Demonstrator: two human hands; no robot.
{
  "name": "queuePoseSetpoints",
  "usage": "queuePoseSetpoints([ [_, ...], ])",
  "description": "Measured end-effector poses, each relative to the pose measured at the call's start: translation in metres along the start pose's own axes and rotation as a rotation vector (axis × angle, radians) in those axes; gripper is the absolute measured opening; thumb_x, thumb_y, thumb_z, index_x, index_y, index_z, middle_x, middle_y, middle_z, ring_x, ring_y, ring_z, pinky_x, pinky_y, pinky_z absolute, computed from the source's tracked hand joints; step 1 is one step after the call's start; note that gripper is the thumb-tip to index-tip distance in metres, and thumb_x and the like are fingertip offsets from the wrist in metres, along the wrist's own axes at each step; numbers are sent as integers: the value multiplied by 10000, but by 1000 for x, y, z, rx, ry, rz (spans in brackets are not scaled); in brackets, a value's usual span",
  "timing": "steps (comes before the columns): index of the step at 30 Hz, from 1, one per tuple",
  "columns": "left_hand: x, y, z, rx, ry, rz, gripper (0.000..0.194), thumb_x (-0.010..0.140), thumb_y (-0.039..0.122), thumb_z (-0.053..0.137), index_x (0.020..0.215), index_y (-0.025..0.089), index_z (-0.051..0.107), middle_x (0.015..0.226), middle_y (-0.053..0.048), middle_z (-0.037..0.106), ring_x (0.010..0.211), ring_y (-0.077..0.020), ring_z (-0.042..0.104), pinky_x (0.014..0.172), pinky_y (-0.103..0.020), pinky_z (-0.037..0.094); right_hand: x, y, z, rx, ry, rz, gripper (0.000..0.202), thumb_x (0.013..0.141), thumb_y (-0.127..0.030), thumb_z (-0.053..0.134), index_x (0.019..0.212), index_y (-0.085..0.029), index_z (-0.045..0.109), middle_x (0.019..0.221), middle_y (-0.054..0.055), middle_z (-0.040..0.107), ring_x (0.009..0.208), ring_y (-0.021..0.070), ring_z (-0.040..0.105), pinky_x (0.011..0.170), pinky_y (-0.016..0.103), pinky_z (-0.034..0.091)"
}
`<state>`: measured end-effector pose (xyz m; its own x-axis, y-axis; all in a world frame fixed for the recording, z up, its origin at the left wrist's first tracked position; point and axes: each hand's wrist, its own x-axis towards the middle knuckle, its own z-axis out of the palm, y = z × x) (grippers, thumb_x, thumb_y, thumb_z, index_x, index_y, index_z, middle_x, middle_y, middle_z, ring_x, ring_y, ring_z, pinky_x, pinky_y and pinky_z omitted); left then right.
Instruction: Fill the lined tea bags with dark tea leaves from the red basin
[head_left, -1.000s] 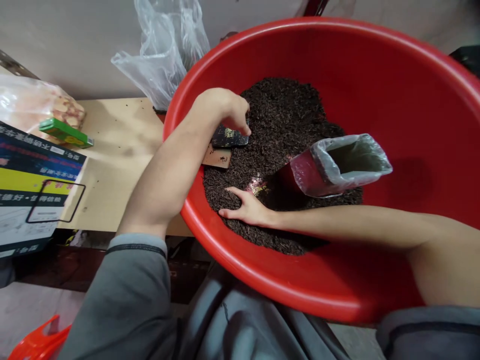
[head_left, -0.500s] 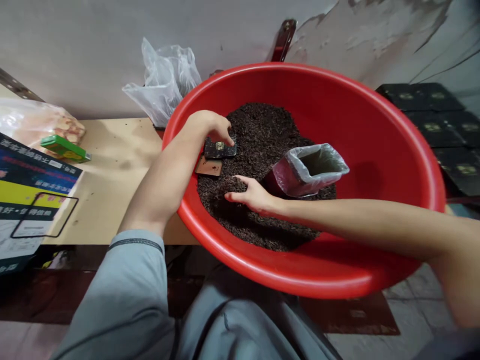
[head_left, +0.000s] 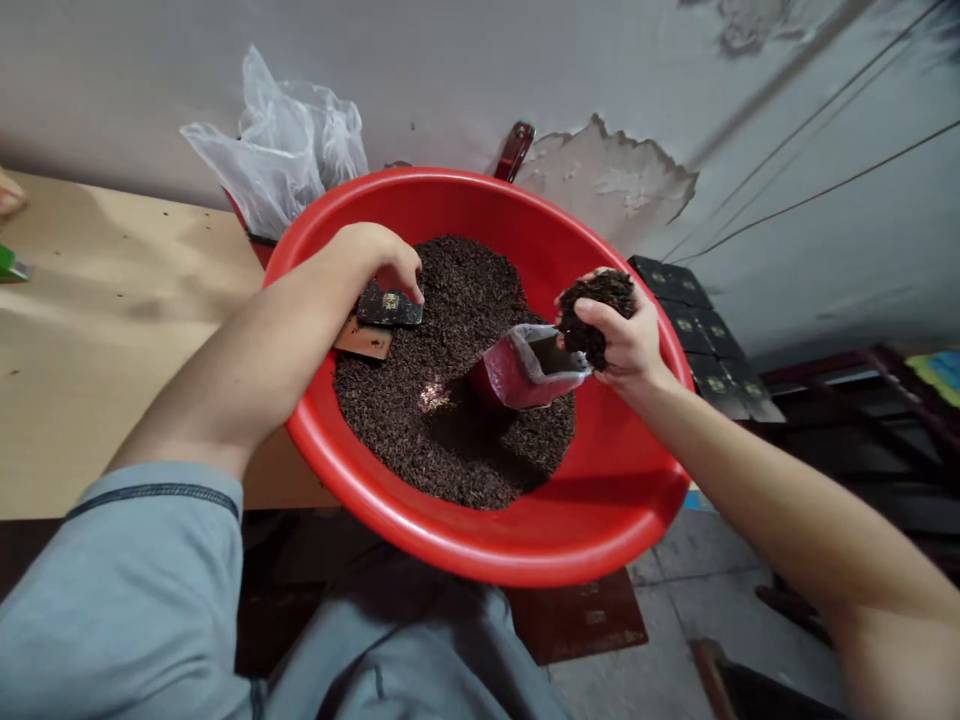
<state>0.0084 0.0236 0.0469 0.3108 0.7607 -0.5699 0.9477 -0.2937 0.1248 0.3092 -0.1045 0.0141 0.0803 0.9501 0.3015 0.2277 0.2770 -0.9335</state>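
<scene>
A wide red plastic tub [head_left: 615,450] holds a mound of dark loose tea leaves [head_left: 472,275]. My right hand [head_left: 634,335] is closed around a handful of these leaves, just above and right of a reddish box lined with a clear plastic bag [head_left: 517,375]. The lined box stands tilted in the mound, its mouth open. At the tub's left side, my left hand [head_left: 386,258] is curled over a black lid with a gold emblem [head_left: 390,305], fingertips at its edge. Some of its fingers are hidden. A copper-coloured flat piece [head_left: 365,338] lies partly under the lid.
Crumpled clear plastic bags [head_left: 277,150] stand in a container behind the tub's left rim. Black boxes with gold emblems [head_left: 697,330] are stacked to the right. The tub rests on a pale wooden board [head_left: 150,350] against a peeling wall. Another hand [head_left: 9,195] shows at the far left edge.
My right hand has risen from the mound with a handful of tea leaves and moved right, to the lined box's mouth. My left hand stays at the lid. The view has turned right.
</scene>
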Motion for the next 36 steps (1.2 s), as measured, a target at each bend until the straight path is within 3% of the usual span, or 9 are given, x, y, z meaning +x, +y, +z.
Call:
queuePoseSetpoints([
  [4, -1, 1, 2, -38, -20, 17, 900, 850, 564, 737, 1644, 270, 429, 1482, -132, 657, 1262, -416, 656, 976, -437, 574, 6, 36, -14, -96, 214, -234, 493, 667, -524, 861, 1001, -260, 612, 951, 34, 703, 862, 245, 721, 824, 464, 614],
  [7, 3, -2, 3, -24, -9, 44, 862, 863, 526, 713, 1641, 276, 436, 1456, -113, 682, 1293, -399, 642, 994, -426, 567, 6, 42, -13, -101, 259, -298, 441, 685, -514, 839, 965, -246, 629, 976, 44, 721, 939, 260, 727, 921, 497, 593],
  [15, 16, -11, 2, 4, 50, 78, 891, 784, 611, 772, 1577, 277, 540, 1469, -86, 675, 1442, -392, 515, 1184, -430, 412, 3, 25, -19, -207, 184, -377, 254, 796, -452, 784, 967, -267, 756, 1079, 52, 749, 1013, 264, 717, 957, 481, 582],
  [18, 20, -12, 2, 32, 48, 91, 903, 785, 645, 759, 1578, 276, 537, 1490, -88, 656, 1449, -393, 502, 1192, -439, 398, -2, 21, -16, -205, 155, -397, 259, 807, -460, 765, 986, -274, 767, 1062, 56, 748, 1014, 267, 712, 958, 487, 582],
  [24, 24, -12, 3, 25, 52, 91, 855, 829, 598, 737, 1587, 265, 524, 1550, -87, 602, 1465, -382, 492, 1196, -428, 399, -2, 20, -16, -167, 100, -377, 240, 796, -434, 771, 958, -258, 754, 988, 45, 720, 828, 207, 701, 762, 398, 602],
  [29, 21, -7, 3, -35, 62, 78, 848, 784, 563, 802, 1545, 268, 574, 1488, -83, 653, 1469, -404, 476, 1201, -448, 379, -11, 2, -9, -316, 25, -472, 197, 835, -403, 749, 982, -271, 757, 986, 55, 712, 863, 224, 688, 816, 435, 585],
  [32, 19, -3, 3, -75, 66, 70, 849, 744, 549, 847, 1508, 262, 613, 1453, -76, 676, 1465, -411, 472, 1193, -438, 376, -31, -14, 22, -483, -142, -564, 160, 898, -328, 703, 1044, -287, 753, 1042, 83, 715, 983, 266, 683, 913, 496, 575],
  [34, 18, -1, 3, -81, 60, 76, 836, 748, 542, 847, 1500, 255, 621, 1452, -74, 676, 1459, -409, 475, 1187, -436, 378, -48, -14, 54, -509, -394, -555, 269, 919, -311, 685, 1187, -300, 714, 1163, 96, 700, 1107, 286, 665, 1004, 532, 557],
  [36, 14, -1, 3, -76, 47, 82, 813, 768, 543, 828, 1500, 254, 623, 1466, -74, 668, 1452, -408, 481, 1180, -440, 389, -67, -4, 89, -474, -659, -450, 419, 956, -367, 652, 1365, -283, 624, 1333, 129, 629, 1259, 301, 612, 1102, 552, 518],
])
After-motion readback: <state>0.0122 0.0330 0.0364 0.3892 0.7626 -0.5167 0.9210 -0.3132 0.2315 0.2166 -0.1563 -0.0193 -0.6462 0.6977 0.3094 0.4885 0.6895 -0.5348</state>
